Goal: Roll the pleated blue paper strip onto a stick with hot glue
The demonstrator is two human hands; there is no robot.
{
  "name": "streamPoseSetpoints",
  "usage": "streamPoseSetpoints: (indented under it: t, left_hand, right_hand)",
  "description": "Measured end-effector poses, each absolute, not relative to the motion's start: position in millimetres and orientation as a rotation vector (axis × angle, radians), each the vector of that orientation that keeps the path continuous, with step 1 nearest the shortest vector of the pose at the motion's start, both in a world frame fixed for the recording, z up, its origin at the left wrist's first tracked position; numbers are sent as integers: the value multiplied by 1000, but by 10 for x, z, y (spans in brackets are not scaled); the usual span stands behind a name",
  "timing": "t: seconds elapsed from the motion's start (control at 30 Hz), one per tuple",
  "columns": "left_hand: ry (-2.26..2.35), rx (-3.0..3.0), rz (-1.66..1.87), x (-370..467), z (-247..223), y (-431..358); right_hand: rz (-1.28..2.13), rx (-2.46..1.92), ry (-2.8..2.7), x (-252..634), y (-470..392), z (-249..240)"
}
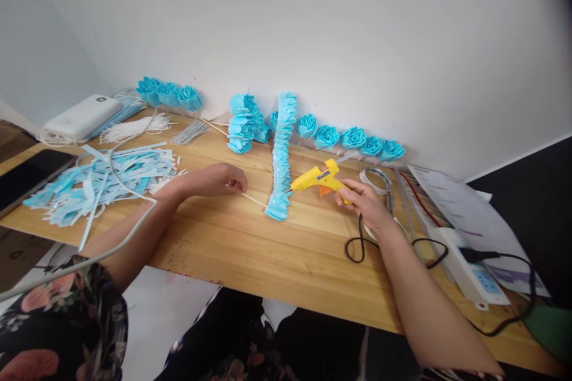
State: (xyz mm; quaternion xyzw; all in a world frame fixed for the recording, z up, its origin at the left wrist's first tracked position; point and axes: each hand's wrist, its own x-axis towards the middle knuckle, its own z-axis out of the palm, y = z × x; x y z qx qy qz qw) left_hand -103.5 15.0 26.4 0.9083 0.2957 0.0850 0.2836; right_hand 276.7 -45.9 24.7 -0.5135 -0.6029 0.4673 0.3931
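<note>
My left hand [227,180] is closed on a thin pale stick [254,198], whose far end meets the lower part of a long pleated blue strip [282,155]. That strip runs from the wall side of the table toward me. Gripped in my right hand [364,201] is a yellow glue gun [319,176]. Its nozzle tip touches or nearly touches the strip's right edge near the bottom; I cannot tell which. Left of the strip stand several bunched blue paper flowers [243,125].
Blue flowers [353,137] line the wall. Cut blue and white strips [111,181] are piled left, near a phone [31,175] and a white power bank [84,116] whose cable crosses my left arm. At right lie a tape roll [375,181], papers [473,214] and a power strip [469,268].
</note>
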Motion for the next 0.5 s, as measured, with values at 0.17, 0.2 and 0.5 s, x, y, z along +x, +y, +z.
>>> streamPoseSetpoints:
  t: [0.17, 0.2, 0.5]
  left_hand:
    - [789, 2437, 222, -1028, 271, 150]
    - [792, 2436, 222, -1028, 270, 151]
    - [783, 2436, 217, -1029, 277, 153]
  right_hand:
    - [1181, -1301, -1547, 2766, -453, 232]
    - [1183, -1299, -1547, 2767, -449, 225]
    - [1129, -1351, -1631, 2792, -426, 171]
